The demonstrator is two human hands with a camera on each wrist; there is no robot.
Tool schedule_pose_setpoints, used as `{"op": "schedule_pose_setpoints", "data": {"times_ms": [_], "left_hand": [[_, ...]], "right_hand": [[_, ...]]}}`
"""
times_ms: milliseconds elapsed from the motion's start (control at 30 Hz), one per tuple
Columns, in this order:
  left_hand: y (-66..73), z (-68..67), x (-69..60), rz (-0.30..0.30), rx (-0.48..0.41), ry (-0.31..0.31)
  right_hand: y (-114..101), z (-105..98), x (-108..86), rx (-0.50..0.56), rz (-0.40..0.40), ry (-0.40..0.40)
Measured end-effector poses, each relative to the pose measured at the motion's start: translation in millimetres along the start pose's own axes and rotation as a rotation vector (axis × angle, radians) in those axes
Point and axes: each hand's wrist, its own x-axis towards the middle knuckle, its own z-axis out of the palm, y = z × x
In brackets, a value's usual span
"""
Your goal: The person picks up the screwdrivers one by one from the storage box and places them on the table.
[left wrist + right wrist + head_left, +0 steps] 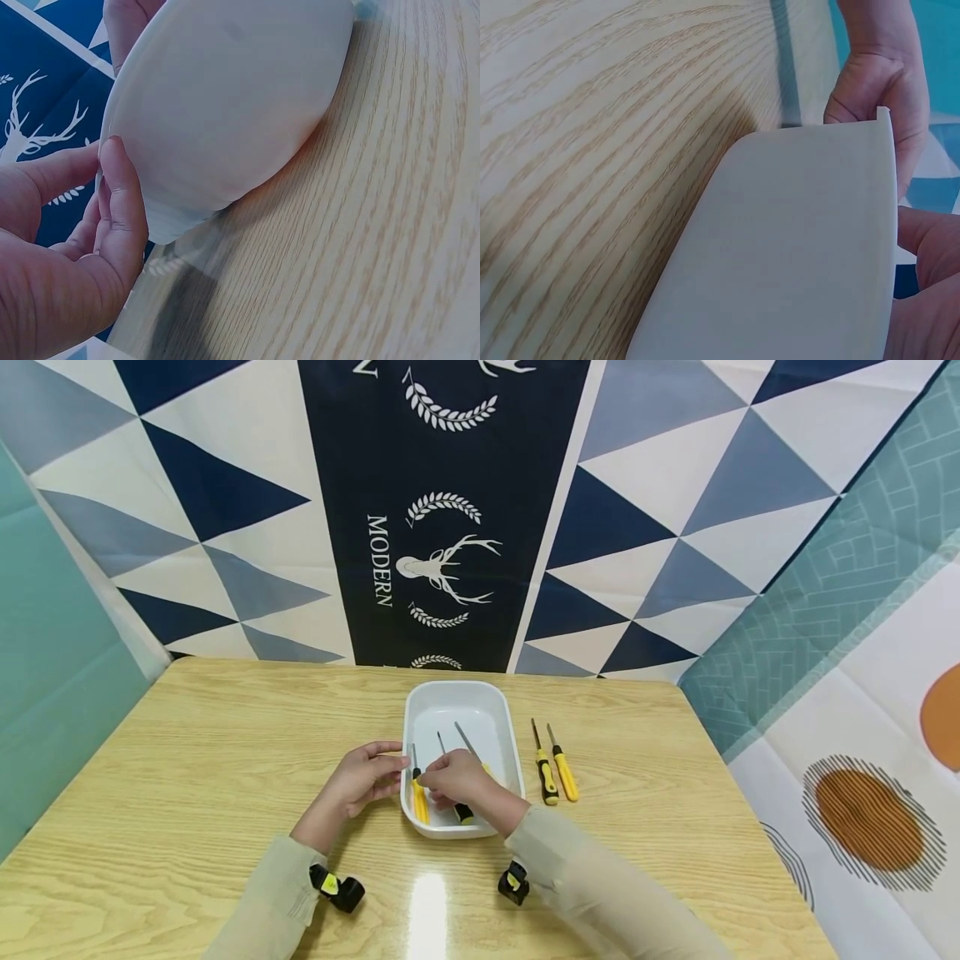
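1. Tray [450,714]: plain white.
2. Screwdrivers [548,781] right of tray: yellow-and-black-handled.
3. Table [300,718] under tray: pale yellow, wood-grained.
4. Backdrop [450,470] behind tray: triangle-patterned, navy, grey-blue, white; dark central panel [525,460], white-printed.

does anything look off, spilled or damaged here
No spill or damage shows around the tray or screwdrivers. The odd bit is the backdrop: its MODERN lettering and deer head are turned sideways.

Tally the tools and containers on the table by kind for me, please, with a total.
Screwdrivers: 5 (3 in the tray, two of those partly hidden by the right hand; 2 beside it)
Tray: 1
Total: 6
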Motion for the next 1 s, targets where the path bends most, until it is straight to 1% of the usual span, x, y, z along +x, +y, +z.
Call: {"op": "schedule_pose_setpoints", "data": {"times_ms": [167,567,833,1000], "left_hand": [[-0.8,-0.7,0.1,0.006,-0.007,-0.017],[-0.7,-1.0,0.2,0.004,-0.003,-0.018],[-1.0,-1.5,0.4,0.009,-0.002,-0.02],[-1.6,-1.5,0.8,0.01,-0.013,-0.023]], "right_hand": [[0,2,0.9,-0.023,-0.01,0.0],[-2,8,0.8,-0.218,-0.023,0.008],[-3,10,-0.4,-0.281,-0.035,-0.007],[-3,13,1.4,-0.345,-0.069,0.003]]}}
